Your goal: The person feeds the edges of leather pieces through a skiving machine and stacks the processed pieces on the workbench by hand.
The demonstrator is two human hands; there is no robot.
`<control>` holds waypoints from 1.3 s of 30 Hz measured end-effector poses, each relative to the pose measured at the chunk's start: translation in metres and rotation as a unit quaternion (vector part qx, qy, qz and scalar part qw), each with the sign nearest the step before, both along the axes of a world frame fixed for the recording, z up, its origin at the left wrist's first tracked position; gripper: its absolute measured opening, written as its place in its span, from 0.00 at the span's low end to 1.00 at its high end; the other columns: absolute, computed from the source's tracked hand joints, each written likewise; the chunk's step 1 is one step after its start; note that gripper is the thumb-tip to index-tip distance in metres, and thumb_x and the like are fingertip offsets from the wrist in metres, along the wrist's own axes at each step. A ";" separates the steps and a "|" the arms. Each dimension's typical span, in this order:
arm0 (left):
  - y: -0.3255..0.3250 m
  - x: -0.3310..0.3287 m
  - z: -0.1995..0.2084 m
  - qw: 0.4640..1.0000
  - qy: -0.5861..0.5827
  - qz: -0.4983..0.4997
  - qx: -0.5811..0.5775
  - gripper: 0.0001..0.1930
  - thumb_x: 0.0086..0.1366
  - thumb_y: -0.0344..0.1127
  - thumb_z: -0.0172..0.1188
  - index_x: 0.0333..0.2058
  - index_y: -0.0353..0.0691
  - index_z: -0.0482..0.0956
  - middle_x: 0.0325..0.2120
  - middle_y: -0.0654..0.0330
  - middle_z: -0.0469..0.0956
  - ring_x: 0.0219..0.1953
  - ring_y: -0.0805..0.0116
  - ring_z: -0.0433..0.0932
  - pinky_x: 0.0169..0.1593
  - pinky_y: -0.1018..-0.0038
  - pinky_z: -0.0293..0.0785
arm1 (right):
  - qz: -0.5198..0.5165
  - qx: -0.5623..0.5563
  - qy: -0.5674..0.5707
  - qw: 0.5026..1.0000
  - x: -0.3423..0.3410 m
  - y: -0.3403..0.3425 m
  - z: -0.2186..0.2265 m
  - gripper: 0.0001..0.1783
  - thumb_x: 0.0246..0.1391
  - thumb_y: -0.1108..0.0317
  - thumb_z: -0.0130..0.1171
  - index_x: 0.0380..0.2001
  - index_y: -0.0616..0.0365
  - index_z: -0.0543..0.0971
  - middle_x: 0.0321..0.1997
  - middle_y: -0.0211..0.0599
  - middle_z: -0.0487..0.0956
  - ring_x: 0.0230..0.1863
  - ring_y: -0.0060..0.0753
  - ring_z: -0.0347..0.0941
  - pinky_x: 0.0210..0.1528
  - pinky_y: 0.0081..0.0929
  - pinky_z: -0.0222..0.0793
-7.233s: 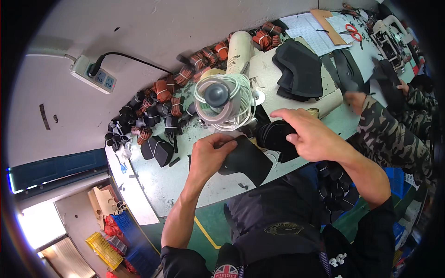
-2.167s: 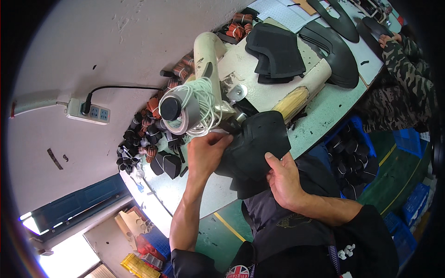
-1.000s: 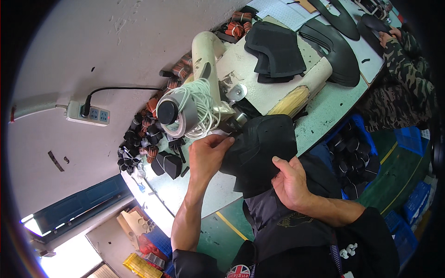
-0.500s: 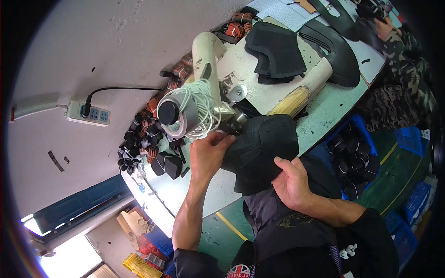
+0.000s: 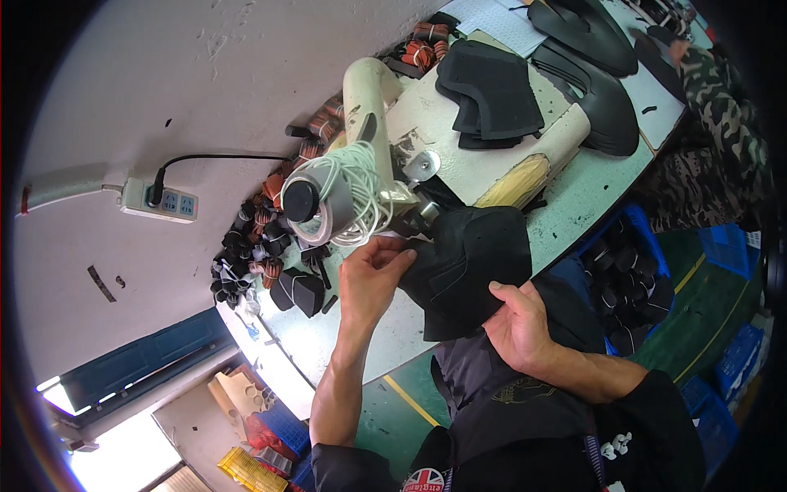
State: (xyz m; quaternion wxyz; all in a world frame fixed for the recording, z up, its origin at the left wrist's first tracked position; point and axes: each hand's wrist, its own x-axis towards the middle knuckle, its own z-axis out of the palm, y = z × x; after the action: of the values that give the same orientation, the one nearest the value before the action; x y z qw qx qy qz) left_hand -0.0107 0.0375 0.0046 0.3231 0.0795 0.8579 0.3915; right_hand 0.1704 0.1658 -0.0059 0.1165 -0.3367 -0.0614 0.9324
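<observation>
Black fabric piece sits at frame centre, on the green table edge, under the cream sewing machine w/ its white wire guard at centre-left. Stack of black cut pieces lies upper centre on the machine bed. Your left hand pinches the piece's left edge by the needle area, fingers closed on it. Your right hand grips its lower right edge, thumb on top. Small black and orange spools cluster left of centre, by the wall.
</observation>
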 end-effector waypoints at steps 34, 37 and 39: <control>-0.015 0.140 0.058 0.802 0.500 -0.295 0.140 0.22 0.50 0.26 0.69 0.47 0.48 0.83 0.44 0.62 0.80 0.48 0.54 0.76 0.51 0.59 0.81 | 0.099 -0.099 0.378 0.915 -0.012 -0.011 -0.035 0.18 0.60 0.60 0.59 0.51 0.55 0.73 0.44 0.40 0.77 0.58 0.43 0.68 0.69 0.45 0.61; -0.012 0.140 0.069 0.815 0.461 -0.317 0.152 0.25 0.48 0.21 0.69 0.48 0.43 0.80 0.46 0.61 0.80 0.50 0.48 0.78 0.52 0.54 0.81 | 0.102 -0.127 0.385 0.908 -0.009 -0.007 -0.029 0.17 0.61 0.62 0.60 0.50 0.53 0.73 0.44 0.41 0.77 0.59 0.44 0.70 0.69 0.46 0.61; -0.012 0.140 0.071 0.811 0.466 -0.318 0.156 0.22 0.48 0.21 0.68 0.44 0.41 0.82 0.43 0.58 0.81 0.49 0.49 0.79 0.50 0.57 0.82 | 0.114 -0.159 0.372 0.907 -0.003 -0.012 -0.030 0.16 0.60 0.64 0.61 0.50 0.54 0.73 0.46 0.41 0.77 0.60 0.44 0.71 0.70 0.48 0.61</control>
State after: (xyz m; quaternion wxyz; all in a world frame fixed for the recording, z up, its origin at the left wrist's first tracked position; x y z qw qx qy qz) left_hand 0.1288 0.0250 0.0761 -0.0255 0.5697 0.7599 0.3119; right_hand 0.1674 0.1541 -0.0364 -0.0319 0.0303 0.0979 0.9942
